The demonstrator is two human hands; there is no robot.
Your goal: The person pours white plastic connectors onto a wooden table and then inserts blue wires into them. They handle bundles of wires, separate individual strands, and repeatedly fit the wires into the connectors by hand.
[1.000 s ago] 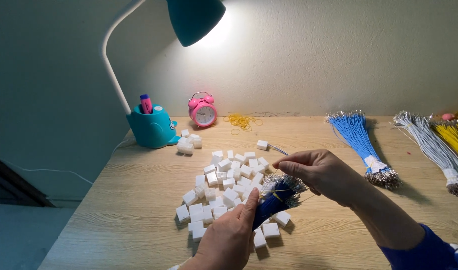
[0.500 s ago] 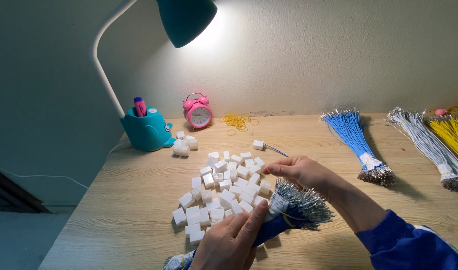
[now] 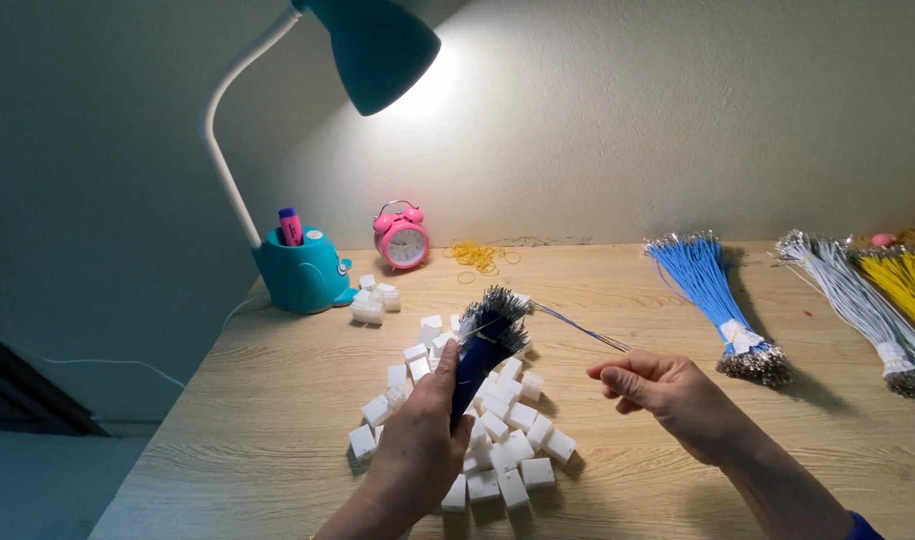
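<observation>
My left hand [image 3: 419, 450] grips a bundle of dark blue wires [image 3: 480, 350] upright, its metal tips fanned out on top. My right hand [image 3: 661, 388] pinches the end of a single blue wire [image 3: 576, 326] that stretches from the bundle's tip out to the right. Under and around the bundle lies a heap of several small white plastic connectors [image 3: 502, 423] on the wooden desk [image 3: 278, 400].
A teal desk lamp [image 3: 303, 270] with a pen cup stands at back left, a pink alarm clock [image 3: 402, 238] and yellow rubber bands [image 3: 481, 256] beside it. Light blue [image 3: 716, 294], grey [image 3: 856, 302] and yellow [image 3: 913, 280] wire bundles lie at right.
My left hand has raised the bundle from lying low to upright. My right hand has moved right, drawing one wire out of the bundle.
</observation>
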